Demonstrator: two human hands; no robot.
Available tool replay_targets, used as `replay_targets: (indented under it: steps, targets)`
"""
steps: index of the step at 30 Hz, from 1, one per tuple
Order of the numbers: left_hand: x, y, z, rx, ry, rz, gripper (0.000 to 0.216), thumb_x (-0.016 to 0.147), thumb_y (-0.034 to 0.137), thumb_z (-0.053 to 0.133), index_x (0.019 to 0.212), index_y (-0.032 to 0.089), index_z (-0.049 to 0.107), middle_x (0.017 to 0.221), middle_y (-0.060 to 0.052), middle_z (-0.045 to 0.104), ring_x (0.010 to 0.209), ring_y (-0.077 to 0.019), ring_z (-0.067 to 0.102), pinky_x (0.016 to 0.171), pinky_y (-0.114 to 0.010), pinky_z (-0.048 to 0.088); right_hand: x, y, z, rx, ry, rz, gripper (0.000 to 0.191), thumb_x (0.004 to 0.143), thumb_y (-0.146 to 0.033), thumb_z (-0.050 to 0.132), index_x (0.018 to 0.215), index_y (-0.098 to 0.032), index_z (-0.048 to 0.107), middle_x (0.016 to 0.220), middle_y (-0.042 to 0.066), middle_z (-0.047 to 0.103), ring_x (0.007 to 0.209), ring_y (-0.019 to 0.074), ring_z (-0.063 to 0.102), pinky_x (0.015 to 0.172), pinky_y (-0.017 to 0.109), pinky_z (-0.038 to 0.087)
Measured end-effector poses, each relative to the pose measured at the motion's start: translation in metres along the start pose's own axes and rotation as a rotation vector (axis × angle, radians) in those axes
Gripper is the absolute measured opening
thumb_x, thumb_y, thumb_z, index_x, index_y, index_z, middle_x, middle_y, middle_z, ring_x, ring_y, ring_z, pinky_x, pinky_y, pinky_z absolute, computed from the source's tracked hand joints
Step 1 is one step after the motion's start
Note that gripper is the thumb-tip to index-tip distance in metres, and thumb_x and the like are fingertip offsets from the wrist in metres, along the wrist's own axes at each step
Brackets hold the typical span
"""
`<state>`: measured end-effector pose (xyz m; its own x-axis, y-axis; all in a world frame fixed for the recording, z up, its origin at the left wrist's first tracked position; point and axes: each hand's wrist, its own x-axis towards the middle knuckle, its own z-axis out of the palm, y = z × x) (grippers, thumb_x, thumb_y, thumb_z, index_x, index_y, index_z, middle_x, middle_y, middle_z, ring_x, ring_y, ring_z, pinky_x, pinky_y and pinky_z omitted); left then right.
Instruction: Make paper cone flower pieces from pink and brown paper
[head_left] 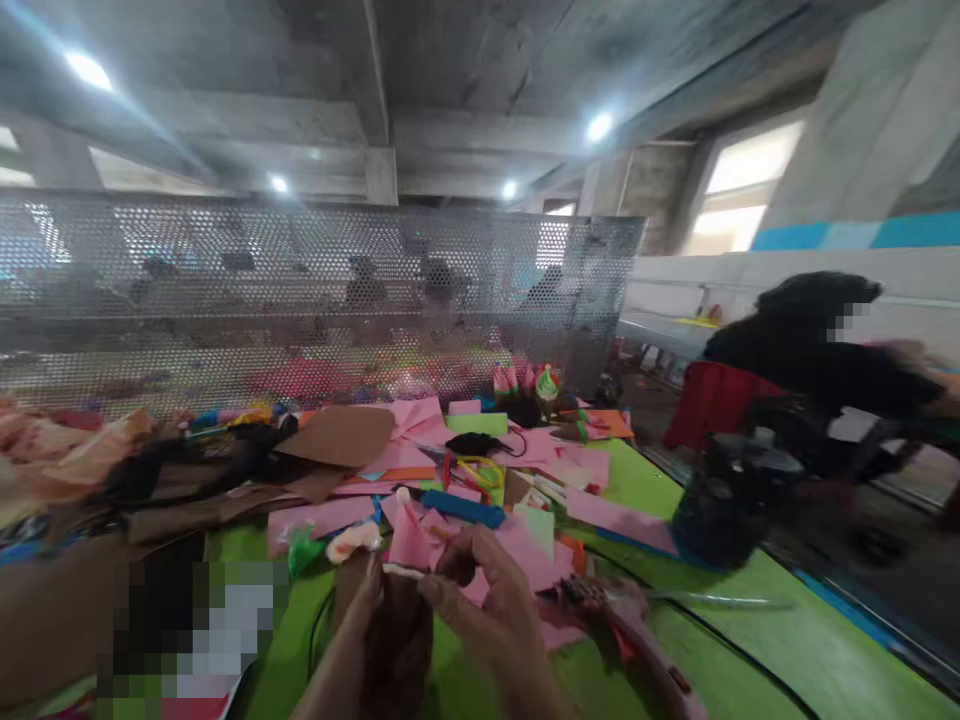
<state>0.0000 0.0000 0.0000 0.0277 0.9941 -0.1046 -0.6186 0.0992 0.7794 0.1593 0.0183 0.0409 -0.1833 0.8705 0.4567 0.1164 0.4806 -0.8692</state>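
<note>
- A green table is strewn with paper; a blue bar lying on it is taken as the landmark for places.
- A small pale strip is seen nearer the viewer than the blue bar and a little to its left, between two bare hands.
- The strip's left end is held by the left hand, nearer and left of the bar, its thumb laid along that end.
- The right hand, directly on the bar's near side, is held narrow with fingers bent; its thumb is brought to the strip's right end, but whether that end is gripped cannot be told.
- The strip is judged to be very light and soft, easily bent or creased by hard pressure; slipperiness cannot be judged.
- It is best taken lightly by its two ends, with the middle left uncovered.
- Pink sheets are spread around the bar, and a pale lump is set to its left.
- A pink glue gun, as it appears, is laid nearer and right of the bar.
</note>
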Motion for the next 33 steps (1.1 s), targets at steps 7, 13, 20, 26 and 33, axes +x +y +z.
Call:
replay_targets:
  steps: [7,13,20,26,33]
  targets:
    - [-0.001,-0.002,0.005,-0.056,-0.062,-0.052,0.025,0.092,0.037,0.059,0.114,0.025,0.061,0.12,-0.006,0.062,0.101,-0.0212,0.062,0.082,-0.038,0.055,-0.004,0.0,0.0,-0.101,0.038,0.028,0.026,0.075,-0.038,0.067,0.068,-0.02,0.049,0.07,0.0,0.048,0.07,0.018,0.047,0.062,0.028,0.036]
    - [-0.005,-0.005,0.008,-0.125,-0.137,-0.164,0.033,0.092,0.049,0.053,0.095,0.019,0.066,0.081,-0.003,0.066,0.069,-0.0161,0.064,0.057,-0.027,0.052,-0.002,-0.003,-0.001,-0.021,0.025,0.034,0.027,0.077,-0.039,0.069,0.069,-0.019,0.053,0.07,0.0,0.05,0.068,0.0163,0.046,0.062,0.027,0.036]
    - [-0.007,-0.011,0.015,-0.255,-0.221,-0.381,0.057,0.077,0.072,0.055,0.074,0.016,0.066,0.043,0.004,0.045,0.032,-0.0062,0.029,0.034,-0.019,0.023,0.0,-0.006,-0.002,0.058,0.026,0.026,0.031,0.079,-0.044,0.067,0.069,-0.019,0.053,0.069,-0.001,0.048,0.066,0.0154,0.045,0.061,0.027,0.036]
    - [-0.003,-0.012,0.013,-0.325,-0.224,-0.393,0.038,0.082,0.057,0.062,0.092,0.02,0.069,0.046,0.002,0.052,0.037,-0.0126,0.042,0.04,-0.025,0.035,-0.003,-0.004,0.001,-0.033,0.011,0.035,0.03,0.077,-0.044,0.069,0.07,-0.019,0.054,0.072,0.0,0.051,0.07,0.0173,0.048,0.063,0.028,0.036]
    - [0.0,-0.014,0.005,-0.37,-0.233,-0.386,0.042,0.08,0.059,0.064,0.078,0.017,0.067,0.051,0.0,0.059,0.035,-0.0087,0.043,0.037,-0.02,0.033,-0.001,-0.003,-0.002,0.097,-0.013,0.052,0.027,0.078,-0.041,0.069,0.072,-0.019,0.056,0.071,-0.001,0.053,0.068,0.0154,0.048,0.062,0.026,0.037]
